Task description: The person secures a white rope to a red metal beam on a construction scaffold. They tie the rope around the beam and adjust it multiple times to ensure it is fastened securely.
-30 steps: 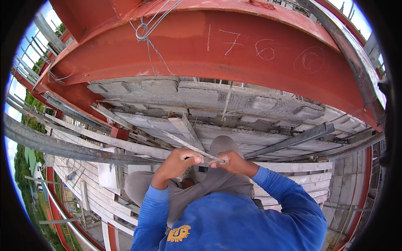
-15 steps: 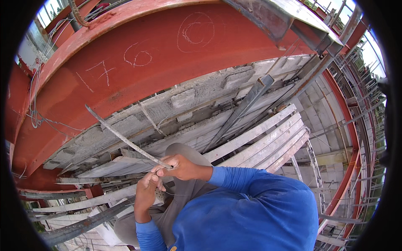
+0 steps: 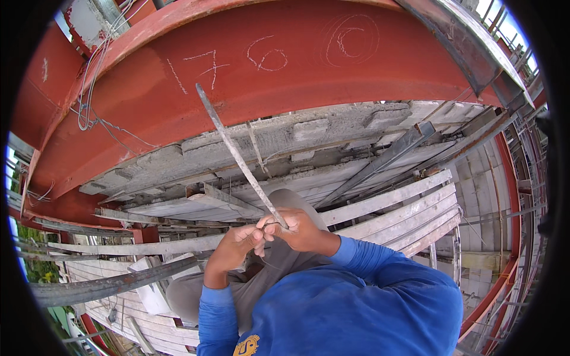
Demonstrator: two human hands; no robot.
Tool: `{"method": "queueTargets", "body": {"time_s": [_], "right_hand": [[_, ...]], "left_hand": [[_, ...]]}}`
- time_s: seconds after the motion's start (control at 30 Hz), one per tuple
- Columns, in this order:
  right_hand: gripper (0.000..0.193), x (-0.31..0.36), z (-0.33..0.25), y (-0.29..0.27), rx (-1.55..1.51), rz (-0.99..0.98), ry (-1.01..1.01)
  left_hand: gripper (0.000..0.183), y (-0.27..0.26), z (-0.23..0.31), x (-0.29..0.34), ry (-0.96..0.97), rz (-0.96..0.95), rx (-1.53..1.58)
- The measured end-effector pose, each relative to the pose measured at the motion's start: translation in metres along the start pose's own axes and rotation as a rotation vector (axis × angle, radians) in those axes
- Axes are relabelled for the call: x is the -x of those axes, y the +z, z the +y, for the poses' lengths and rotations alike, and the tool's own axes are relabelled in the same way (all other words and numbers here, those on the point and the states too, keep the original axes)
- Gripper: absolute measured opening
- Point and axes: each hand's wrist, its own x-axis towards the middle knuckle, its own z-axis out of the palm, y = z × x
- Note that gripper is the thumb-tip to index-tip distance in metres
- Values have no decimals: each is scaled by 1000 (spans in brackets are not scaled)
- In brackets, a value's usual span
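At the middle of the view, just above the wearer's lap, the right hand [image 3: 300, 231] is clamping its fingers around the lower end of a thin, pale rod [image 3: 240, 159]. The rod is slanting from that grip toward eleven o'clock, its far tip showing against the red beam [image 3: 332, 71]; whether the tip is touching the steel, I cannot tell. The left hand [image 3: 236, 244] is sitting at eight o'clock of the right, its fingers bunching close to the right fingertips; whether they are pinching anything, I cannot tell.

With the grip sitting at one end, most of the rod's length is probably pulling on the wrist, so steady handling is likely calling for a firm right hold and an elbow resting near the body. The left fingers would do well to be working in small movements beside that grip. Any swing toward ten o'clock is risking a snag on the loose wires [image 3: 85, 123]; one toward two o'clock is bringing the grey metal channel [image 3: 380, 163] into reach.
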Motion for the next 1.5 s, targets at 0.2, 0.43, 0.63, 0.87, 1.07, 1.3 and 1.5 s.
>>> {"method": "queueTargets", "body": {"time_s": [0.2,0.43,0.63,0.87,1.07,1.3,1.5], "right_hand": [[21,12,-11,17,-202,194,52],[24,2,-21,-5,-179,280,83],[28,10,-12,-4,-112,463,48],[22,19,8,-8,-33,412,74],[12,1,35,-31,605,470,-338],[32,55,65,-66,677,303,95],[43,156,64,-53,570,232,287]], "left_hand": [[44,-13,8,-5,-60,-41,-79],[43,8,23,-26,61,5,-225],[43,16,0,-32,228,218,-478],[47,8,3,-28,-28,45,-203],[31,40,-10,-43,-165,225,92],[24,-55,-98,-113,29,636,-642],[26,-121,-192,-178,38,886,-967]]}}
